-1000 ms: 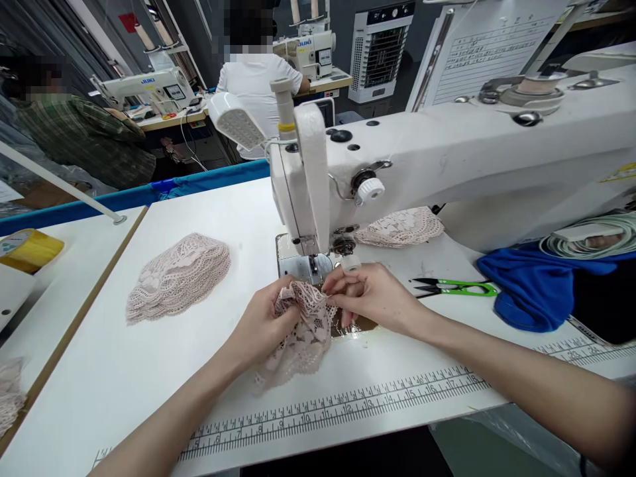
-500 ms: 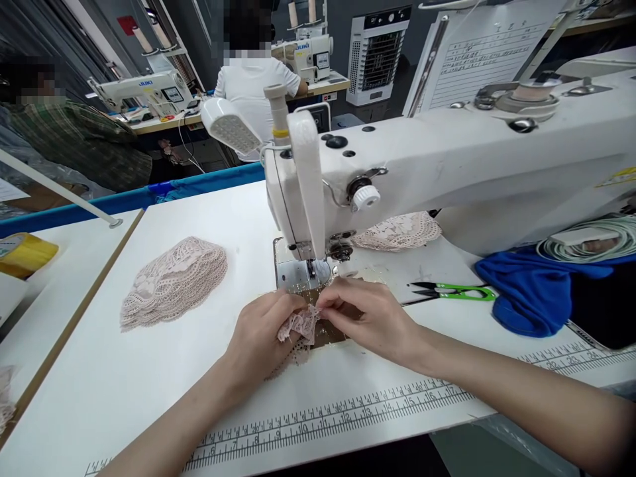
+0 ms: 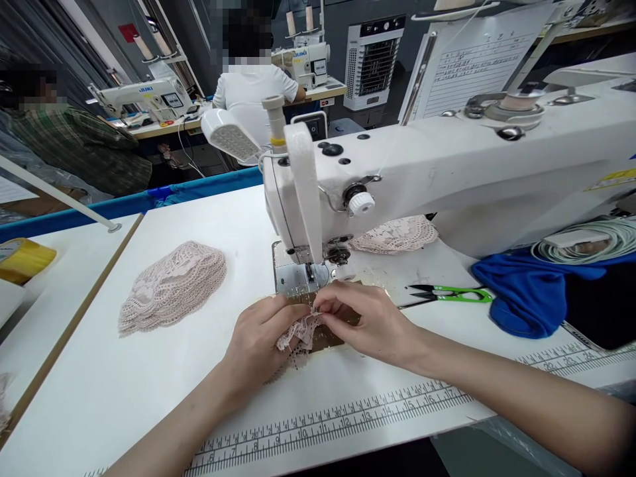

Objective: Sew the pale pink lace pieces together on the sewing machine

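Note:
A crumpled piece of pale pink lace is gathered between my hands, just in front of the sewing machine's needle area. My left hand is closed round the lace and covers much of it. With thumb and fingertips, my right hand pinches the lace's upper edge. Both hands rest low over the brown plate in front of the needle. The lace is apart from the presser foot. A stack of lace pieces lies to the left of my left hand.
More lace lies behind the needle, under the machine arm. Green thread snips and a blue cloth are at the right. A printed ruler runs along the front edge. Two people sit at machines beyond the blue-edged table.
Both hands have drawn slightly toward me, away from the needle. My left hand has turned over the lace and bunched it, so less of it shows. My right hand still pinches its edge.

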`<state>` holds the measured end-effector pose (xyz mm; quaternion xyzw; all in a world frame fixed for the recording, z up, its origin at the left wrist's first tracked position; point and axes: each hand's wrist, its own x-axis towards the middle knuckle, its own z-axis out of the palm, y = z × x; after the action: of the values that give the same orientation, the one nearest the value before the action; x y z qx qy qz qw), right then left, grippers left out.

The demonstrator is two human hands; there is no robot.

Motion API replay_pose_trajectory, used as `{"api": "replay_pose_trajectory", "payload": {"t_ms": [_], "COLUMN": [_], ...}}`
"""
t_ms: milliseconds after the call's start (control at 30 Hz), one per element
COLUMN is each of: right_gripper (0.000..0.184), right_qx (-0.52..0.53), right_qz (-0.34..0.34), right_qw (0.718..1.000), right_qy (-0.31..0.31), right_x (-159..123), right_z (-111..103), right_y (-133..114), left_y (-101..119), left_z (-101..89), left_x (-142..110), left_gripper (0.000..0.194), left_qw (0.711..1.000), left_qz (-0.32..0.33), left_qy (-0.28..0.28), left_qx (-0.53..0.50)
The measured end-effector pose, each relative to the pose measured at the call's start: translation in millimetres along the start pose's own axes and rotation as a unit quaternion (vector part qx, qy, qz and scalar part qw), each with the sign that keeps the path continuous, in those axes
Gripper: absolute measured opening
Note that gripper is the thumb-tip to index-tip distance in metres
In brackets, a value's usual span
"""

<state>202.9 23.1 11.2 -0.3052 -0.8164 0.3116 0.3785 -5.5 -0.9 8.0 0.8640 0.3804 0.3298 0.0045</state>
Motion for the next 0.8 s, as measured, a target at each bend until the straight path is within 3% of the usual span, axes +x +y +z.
{"api": "replay_pose_trajectory", "payload": {"t_ms": [267, 467, 700, 800], "right_gripper": [0.011, 0.011, 0.008, 0.01], "right_qx": [0.015, -0.003, -0.067, -0.128], "right_qz": [-0.002, -0.007, -0.101, -0.177], "right_qw": [1.0, 1.0, 0.992, 0.973], "right_qy": [-0.016, -0.019, 0.043, 0.071], "right_x": [2, 2, -1, -3], "right_z": [-2, -3, -3, -3], "right_y": [-2, -2, 4, 8], "left_y": [5, 7, 4, 8], "left_z": [-1.5, -4.9, -4.3, -1.9], "left_x": [4, 6, 4, 2], "left_gripper": [0.012, 0.017, 0.013, 0.011], "left_qw": [1.0, 0.999, 0.996, 0.999], "left_qz": [0.006, 0.034, 0.072, 0.023], "left_qy": [0.012, 0.021, 0.053, 0.028], "left_qx": [-0.011, 0.0, 0.026, -0.002]}}
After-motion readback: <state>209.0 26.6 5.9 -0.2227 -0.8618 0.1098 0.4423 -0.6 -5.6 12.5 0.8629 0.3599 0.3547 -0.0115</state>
